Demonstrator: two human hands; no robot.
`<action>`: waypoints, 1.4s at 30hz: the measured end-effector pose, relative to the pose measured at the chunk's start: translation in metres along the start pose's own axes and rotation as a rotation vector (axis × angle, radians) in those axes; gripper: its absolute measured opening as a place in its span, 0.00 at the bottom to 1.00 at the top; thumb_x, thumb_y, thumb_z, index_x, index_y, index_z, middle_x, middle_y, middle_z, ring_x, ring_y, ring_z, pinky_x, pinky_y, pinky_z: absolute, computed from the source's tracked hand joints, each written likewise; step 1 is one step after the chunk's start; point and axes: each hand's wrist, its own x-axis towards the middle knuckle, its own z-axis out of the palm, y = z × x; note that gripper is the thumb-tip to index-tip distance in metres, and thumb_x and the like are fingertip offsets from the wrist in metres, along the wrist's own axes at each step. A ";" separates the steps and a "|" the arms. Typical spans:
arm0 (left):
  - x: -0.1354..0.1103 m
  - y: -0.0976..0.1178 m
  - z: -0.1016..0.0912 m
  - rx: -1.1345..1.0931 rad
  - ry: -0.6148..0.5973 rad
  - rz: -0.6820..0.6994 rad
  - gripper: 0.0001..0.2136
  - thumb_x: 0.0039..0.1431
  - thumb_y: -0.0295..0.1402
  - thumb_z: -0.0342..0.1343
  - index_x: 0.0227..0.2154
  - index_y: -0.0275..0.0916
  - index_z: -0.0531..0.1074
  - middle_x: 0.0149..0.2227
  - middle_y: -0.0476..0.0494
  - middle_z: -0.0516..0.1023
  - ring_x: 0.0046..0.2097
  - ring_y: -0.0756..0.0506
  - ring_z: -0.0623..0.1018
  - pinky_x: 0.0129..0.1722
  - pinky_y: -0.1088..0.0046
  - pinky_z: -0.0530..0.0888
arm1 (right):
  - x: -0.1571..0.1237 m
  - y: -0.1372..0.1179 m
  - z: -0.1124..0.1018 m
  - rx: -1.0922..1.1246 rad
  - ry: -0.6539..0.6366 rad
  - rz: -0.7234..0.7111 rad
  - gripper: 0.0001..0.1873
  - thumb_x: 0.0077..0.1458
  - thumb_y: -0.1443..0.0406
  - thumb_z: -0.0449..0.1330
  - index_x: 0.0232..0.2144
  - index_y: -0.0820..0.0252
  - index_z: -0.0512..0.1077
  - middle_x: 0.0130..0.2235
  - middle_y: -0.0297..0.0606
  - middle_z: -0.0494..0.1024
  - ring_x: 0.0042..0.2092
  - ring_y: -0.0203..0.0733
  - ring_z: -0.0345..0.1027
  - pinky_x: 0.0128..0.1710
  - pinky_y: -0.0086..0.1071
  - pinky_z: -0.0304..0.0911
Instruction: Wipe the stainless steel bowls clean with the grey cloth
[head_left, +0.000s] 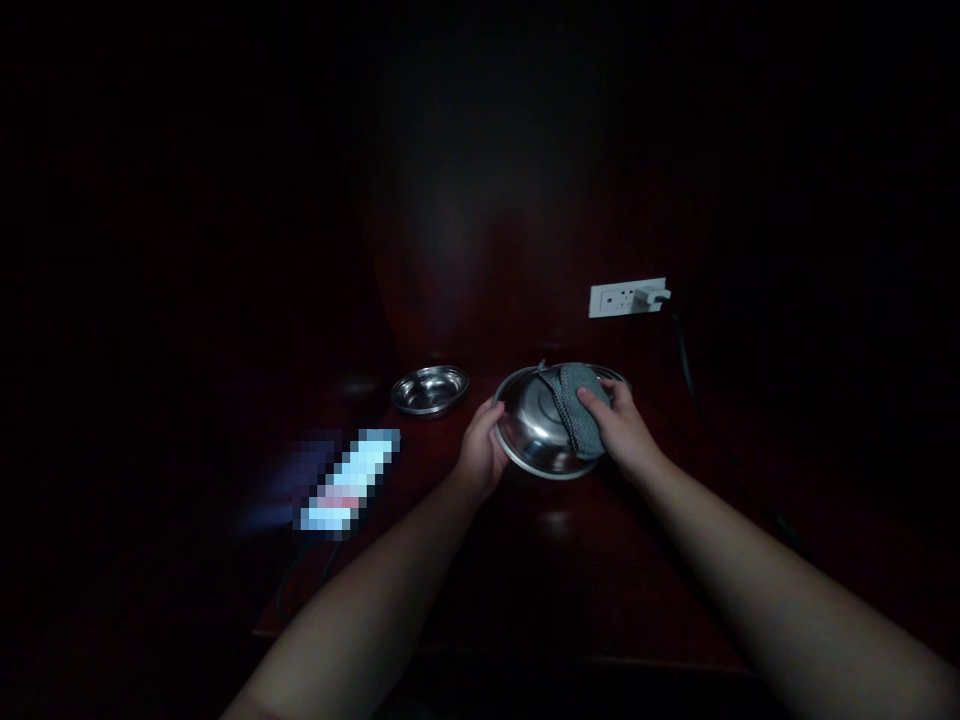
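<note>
A shiny metal bowl is held tilted above the dark red table, its rounded outside toward me. My left hand grips the bowl's left rim, thumb on the near side and fingers behind. On the bowl's right part lies a folded grey-green cloth. My right hand is closed on this cloth, thumb over it, and presses it against the metal. Some of the right fingers reach past the far rim and are partly hidden.
A smaller metal dish stands to the left, behind my left hand. Nearer on the left is a lit, pixelated screen with a cable beside it. A white wall socket holds a plug whose cord runs down right. The table's front edge crosses below; surroundings are very dark.
</note>
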 end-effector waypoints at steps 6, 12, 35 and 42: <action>-0.007 -0.001 0.003 -0.047 -0.080 -0.081 0.14 0.50 0.37 0.54 0.39 0.35 0.70 0.39 0.39 0.76 0.44 0.41 0.75 0.45 0.63 0.71 | 0.002 0.001 0.000 0.068 0.081 0.043 0.29 0.41 0.45 0.60 0.42 0.54 0.62 0.39 0.37 0.74 0.41 0.46 0.69 0.40 0.40 0.65; -0.014 -0.007 0.002 0.131 -0.074 -0.020 0.18 0.49 0.34 0.58 0.45 0.40 0.67 0.43 0.43 0.74 0.43 0.42 0.75 0.41 0.63 0.73 | 0.002 0.001 -0.002 0.007 0.032 0.000 0.28 0.42 0.44 0.59 0.39 0.54 0.64 0.38 0.37 0.73 0.40 0.47 0.68 0.41 0.41 0.63; 0.001 -0.006 -0.002 0.169 -0.022 0.091 0.15 0.44 0.35 0.60 0.37 0.38 0.70 0.35 0.46 0.75 0.39 0.45 0.74 0.42 0.66 0.69 | 0.000 0.000 -0.003 0.001 -0.104 -0.090 0.26 0.45 0.46 0.59 0.41 0.54 0.65 0.37 0.36 0.73 0.39 0.45 0.68 0.41 0.41 0.62; 0.002 -0.008 -0.006 0.149 -0.031 0.117 0.13 0.46 0.35 0.59 0.36 0.37 0.71 0.33 0.47 0.74 0.38 0.46 0.74 0.42 0.67 0.68 | -0.003 -0.005 -0.003 0.038 -0.129 -0.174 0.24 0.44 0.48 0.61 0.40 0.55 0.68 0.38 0.36 0.73 0.39 0.44 0.68 0.41 0.41 0.63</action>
